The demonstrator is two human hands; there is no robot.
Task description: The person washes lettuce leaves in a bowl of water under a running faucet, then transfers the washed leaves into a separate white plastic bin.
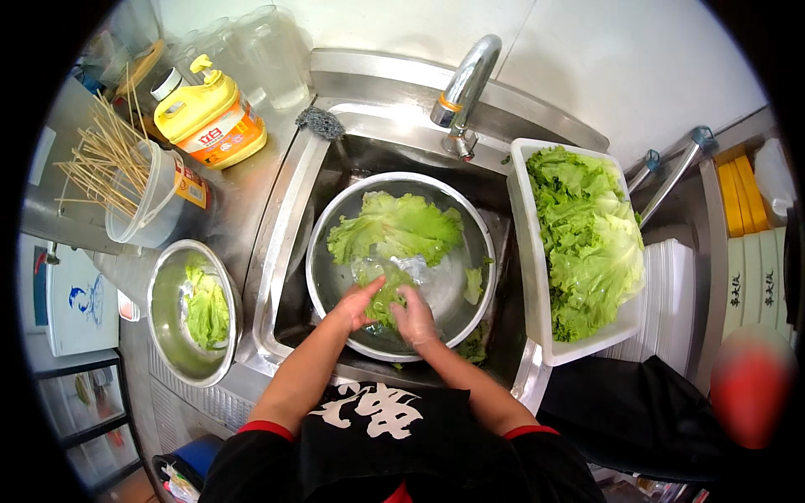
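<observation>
A large round metal bowl (449, 295) of water stands in the sink. Inside it, toward the far side, floats a bunch of green lettuce leaves (398, 222). Near the bowl's front, my left hand (360, 303) and my right hand (413, 318) close on a lettuce leaf (384, 303) from either side. The fingertips are partly hidden by the leaf and the water. A small torn lettuce piece (474, 285) lies by the bowl's right wall. To the right, a white plastic tub (531, 251) is heaped with lettuce (587, 243).
A chrome faucet (471, 84) rises behind the bowl; a steel scourer (320, 123) sits on the sink's (272, 277) back left corner. Leftward are a smaller metal bowl (166, 339) with lettuce, a bucket of skewers (138, 222) and a yellow detergent bottle (201, 121).
</observation>
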